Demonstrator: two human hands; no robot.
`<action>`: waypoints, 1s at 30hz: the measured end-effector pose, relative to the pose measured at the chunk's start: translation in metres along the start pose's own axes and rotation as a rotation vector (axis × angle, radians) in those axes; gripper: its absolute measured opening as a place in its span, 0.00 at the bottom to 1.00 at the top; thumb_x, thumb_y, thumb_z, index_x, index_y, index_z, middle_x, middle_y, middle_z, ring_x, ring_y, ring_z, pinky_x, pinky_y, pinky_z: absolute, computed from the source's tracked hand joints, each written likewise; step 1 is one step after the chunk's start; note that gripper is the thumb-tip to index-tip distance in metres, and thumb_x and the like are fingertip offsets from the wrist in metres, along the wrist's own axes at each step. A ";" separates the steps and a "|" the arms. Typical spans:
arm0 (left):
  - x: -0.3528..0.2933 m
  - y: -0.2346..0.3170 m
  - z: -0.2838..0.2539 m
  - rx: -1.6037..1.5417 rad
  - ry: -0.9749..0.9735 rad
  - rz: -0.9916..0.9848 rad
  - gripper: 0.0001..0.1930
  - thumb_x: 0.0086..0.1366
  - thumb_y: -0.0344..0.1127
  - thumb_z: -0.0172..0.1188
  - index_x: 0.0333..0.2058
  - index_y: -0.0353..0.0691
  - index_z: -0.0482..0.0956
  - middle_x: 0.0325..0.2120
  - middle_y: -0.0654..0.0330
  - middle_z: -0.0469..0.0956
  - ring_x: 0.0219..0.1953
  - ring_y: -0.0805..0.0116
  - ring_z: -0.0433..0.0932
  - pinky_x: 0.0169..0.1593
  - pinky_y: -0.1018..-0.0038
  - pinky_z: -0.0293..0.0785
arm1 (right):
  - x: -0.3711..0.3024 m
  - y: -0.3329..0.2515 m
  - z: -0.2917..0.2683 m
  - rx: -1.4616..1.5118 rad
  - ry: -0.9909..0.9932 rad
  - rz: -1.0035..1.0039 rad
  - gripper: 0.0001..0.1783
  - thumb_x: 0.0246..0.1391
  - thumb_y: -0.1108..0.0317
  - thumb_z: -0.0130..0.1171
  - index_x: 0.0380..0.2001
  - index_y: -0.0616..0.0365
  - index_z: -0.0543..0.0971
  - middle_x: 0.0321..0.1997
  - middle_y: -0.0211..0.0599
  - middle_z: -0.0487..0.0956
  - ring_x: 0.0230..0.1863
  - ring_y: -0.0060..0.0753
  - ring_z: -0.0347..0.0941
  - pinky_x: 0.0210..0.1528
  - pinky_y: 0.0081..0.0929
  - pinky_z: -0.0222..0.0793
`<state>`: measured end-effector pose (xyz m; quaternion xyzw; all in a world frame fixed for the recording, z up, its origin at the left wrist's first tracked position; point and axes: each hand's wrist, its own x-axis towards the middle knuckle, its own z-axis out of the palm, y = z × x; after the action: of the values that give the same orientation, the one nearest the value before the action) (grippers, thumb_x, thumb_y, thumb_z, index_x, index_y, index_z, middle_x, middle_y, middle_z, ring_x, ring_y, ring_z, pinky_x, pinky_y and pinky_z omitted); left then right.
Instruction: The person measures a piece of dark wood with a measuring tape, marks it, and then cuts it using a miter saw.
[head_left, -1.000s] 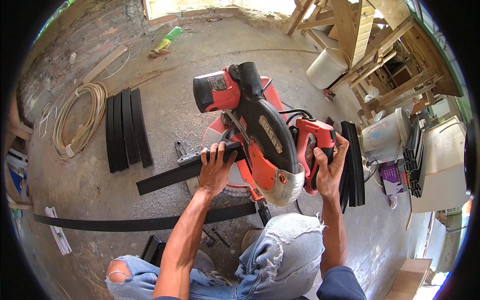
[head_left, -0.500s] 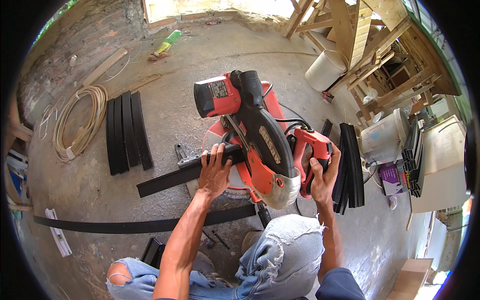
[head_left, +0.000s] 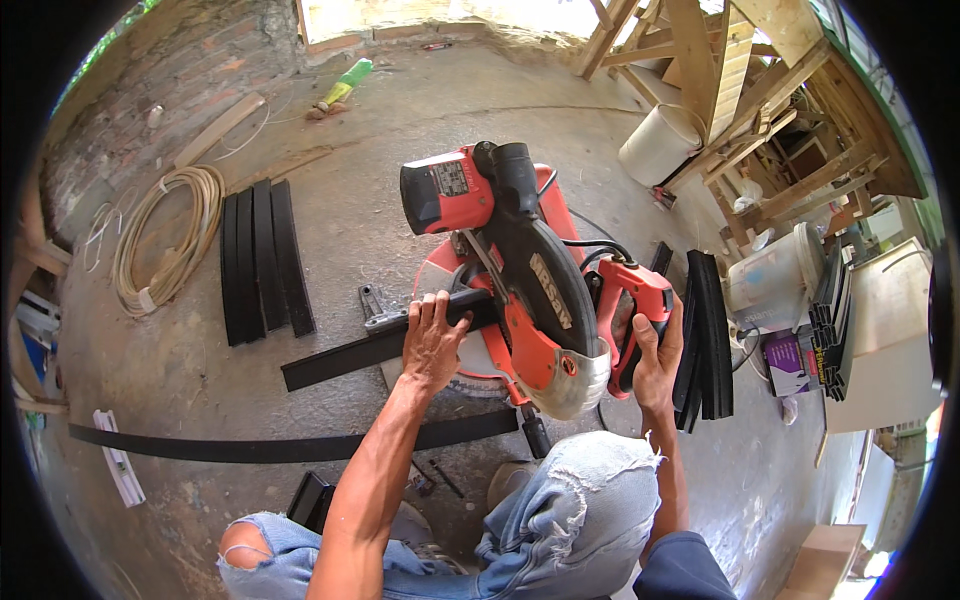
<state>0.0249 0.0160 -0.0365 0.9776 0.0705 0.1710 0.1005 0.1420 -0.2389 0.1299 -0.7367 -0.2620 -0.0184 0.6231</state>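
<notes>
A red and black miter saw (head_left: 540,270) stands on the floor in front of me, its round blade guard facing my knee. My left hand (head_left: 432,345) is closed over a black channel-shaped profile (head_left: 335,362), pressing it on the saw's bed against the fence. The profile's free end sticks out to the left; its other end goes under the saw head, where the blade guard hides it. My right hand (head_left: 657,362) is wrapped round the saw's red and black handle (head_left: 640,300). Whether the blade spins cannot be seen.
Several black strips (head_left: 265,260) lie at left beside a coiled hose (head_left: 165,240). A long black strip (head_left: 300,445) crosses the floor before my knees. More black profiles (head_left: 708,340) lie right of the saw, near a bucket (head_left: 775,275). Cords run behind the saw.
The whole scene sits slightly farther right in the picture. Both hands keep the same holds, and the saw head and profile show no clear movement relative to each other.
</notes>
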 end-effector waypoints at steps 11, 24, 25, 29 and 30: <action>0.000 0.003 0.002 -0.052 0.058 -0.047 0.19 0.50 0.35 0.73 0.44 0.43 0.86 0.56 0.48 0.67 0.63 0.48 0.63 0.67 0.52 0.55 | 0.024 -0.015 -0.007 -0.003 -0.136 0.057 0.17 0.66 0.74 0.51 0.56 0.59 0.63 0.32 0.31 0.74 0.30 0.17 0.70 0.35 0.21 0.69; 0.000 0.004 0.003 -0.081 0.043 -0.078 0.15 0.54 0.36 0.72 0.41 0.43 0.86 0.56 0.50 0.66 0.64 0.50 0.60 0.68 0.51 0.52 | 0.024 -0.022 0.002 -0.088 -0.083 0.063 0.26 0.65 0.73 0.52 0.66 0.58 0.64 0.27 0.28 0.73 0.26 0.16 0.67 0.31 0.18 0.67; 0.000 0.004 0.004 -0.086 0.056 -0.073 0.17 0.51 0.34 0.73 0.42 0.42 0.86 0.56 0.49 0.66 0.64 0.49 0.61 0.67 0.52 0.53 | 0.021 -0.022 0.002 -0.074 -0.070 0.052 0.29 0.65 0.73 0.52 0.68 0.57 0.62 0.28 0.28 0.74 0.27 0.16 0.68 0.31 0.18 0.67; 0.000 0.004 0.005 -0.084 0.080 -0.070 0.19 0.47 0.32 0.74 0.42 0.42 0.86 0.57 0.48 0.66 0.63 0.48 0.62 0.67 0.51 0.54 | 0.019 -0.019 0.003 -0.089 -0.064 -0.009 0.34 0.68 0.69 0.53 0.73 0.53 0.57 0.30 0.27 0.73 0.28 0.15 0.67 0.31 0.18 0.67; 0.000 0.005 0.006 -0.084 0.080 -0.069 0.19 0.47 0.32 0.74 0.42 0.42 0.86 0.57 0.48 0.66 0.63 0.48 0.62 0.67 0.51 0.54 | 0.018 -0.019 0.003 -0.047 -0.061 0.002 0.33 0.70 0.66 0.53 0.73 0.52 0.57 0.30 0.27 0.73 0.28 0.15 0.66 0.31 0.18 0.66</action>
<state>0.0274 0.0106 -0.0407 0.9619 0.1009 0.2090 0.1446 0.1491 -0.2275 0.1531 -0.7516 -0.2795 -0.0016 0.5975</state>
